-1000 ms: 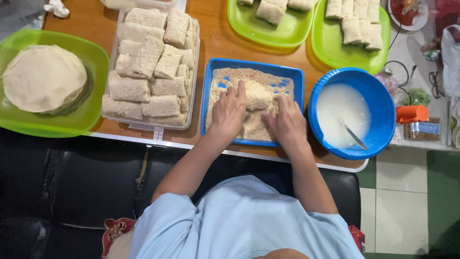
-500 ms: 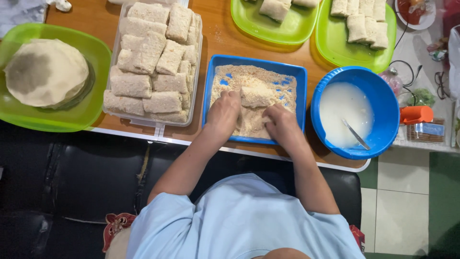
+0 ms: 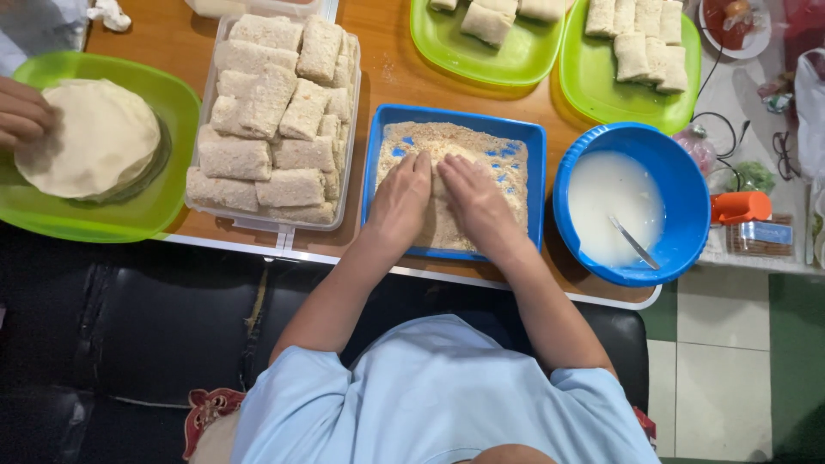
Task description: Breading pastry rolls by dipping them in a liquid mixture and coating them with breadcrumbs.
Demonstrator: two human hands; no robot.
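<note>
Both my hands are down in a blue rectangular tray (image 3: 455,118) of breadcrumbs (image 3: 509,172) at the table's near edge. My left hand (image 3: 400,202) and my right hand (image 3: 477,206) lie side by side, fingers together, cupped over a crumb-covered roll (image 3: 438,182). Only a strip of the roll shows between them. Left of the tray, a clear container (image 3: 284,234) holds several crumbed rolls (image 3: 275,112). To the right stands a blue bowl (image 3: 683,172) of white batter (image 3: 606,193) with a utensil (image 3: 634,243) in it.
A green plate (image 3: 168,103) at the left carries a stack of round wrappers (image 3: 94,137), touched by another person's hand (image 3: 21,112). Two green plates (image 3: 516,62) (image 3: 601,90) of uncoated rolls sit at the back. An orange object (image 3: 739,206) and clutter lie far right.
My hands have drawn together over the roll in the middle of the tray. Another person's hand has come in at the left onto the wrappers.
</note>
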